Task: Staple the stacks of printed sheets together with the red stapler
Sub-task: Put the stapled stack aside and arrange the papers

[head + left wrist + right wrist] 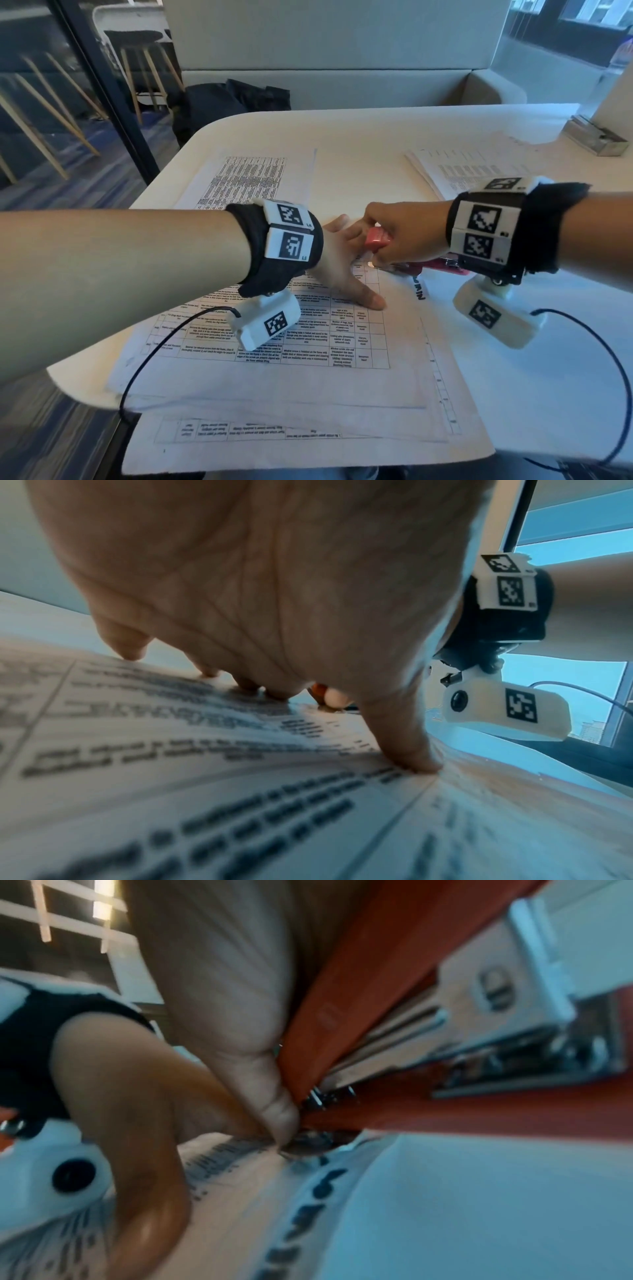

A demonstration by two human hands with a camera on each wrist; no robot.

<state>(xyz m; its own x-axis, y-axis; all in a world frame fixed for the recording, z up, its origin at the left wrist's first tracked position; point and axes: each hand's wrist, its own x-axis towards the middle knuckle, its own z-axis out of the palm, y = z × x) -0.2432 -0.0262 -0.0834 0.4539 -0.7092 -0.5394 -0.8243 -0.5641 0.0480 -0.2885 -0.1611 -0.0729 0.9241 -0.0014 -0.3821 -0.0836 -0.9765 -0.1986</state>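
While the left hand lies flat with spread fingers pinning the printed stack on the counter, the right hand, just beyond, grips the red stapler over the stack's far corner; press straight down, keeping sheets aligned.

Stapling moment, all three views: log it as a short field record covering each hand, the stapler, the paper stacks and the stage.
left hand: fingers spread straight, pressing flat on the near stack
right hand: grips the red stapler from above
red stapler: nose over the near stack's corner, base on the table
near stack: printed sheets, fanned unevenly at the near edge
far-left sheets: lying flat, untouched
far-right stack: lying flat, untouched
metal holder: far right of the table
stage: stapler positioned at the corner; whether a staple is in cannot be told
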